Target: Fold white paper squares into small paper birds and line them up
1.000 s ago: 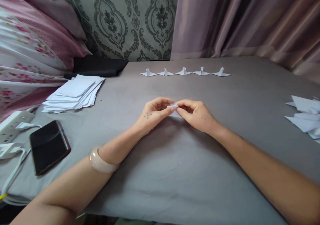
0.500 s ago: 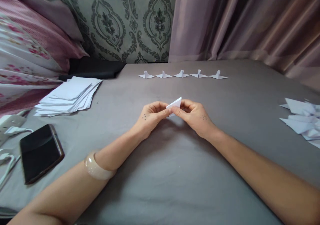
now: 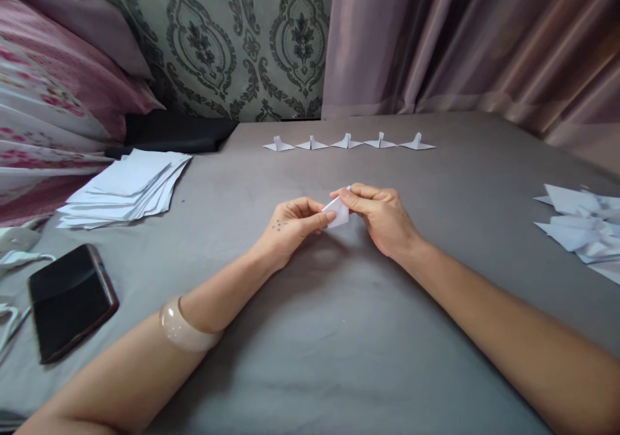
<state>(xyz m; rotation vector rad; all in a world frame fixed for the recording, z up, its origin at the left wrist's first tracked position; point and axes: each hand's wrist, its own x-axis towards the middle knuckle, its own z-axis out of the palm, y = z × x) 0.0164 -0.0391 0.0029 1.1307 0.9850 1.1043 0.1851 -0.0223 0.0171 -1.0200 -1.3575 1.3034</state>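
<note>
A small folded white paper is held up between both hands over the grey cloth surface. My left hand pinches its left corner, the thumb lying on the near face. On the upper edge, my right hand presses the thumb and fingers together near the top right corner. Part of the paper is hidden behind the fingers. A pale bangle circles my left forearm.
Several folded paper pieces stand in a row at the back. White paper sheets are stacked at left, near a phone and white cables. More folded papers lie in a pile at right. A black item lies behind the stack.
My right thumb has moved from the paper's lower middle up to its top edge. More of the paper's near face now shows below the fingers. The view has shifted slightly.
</note>
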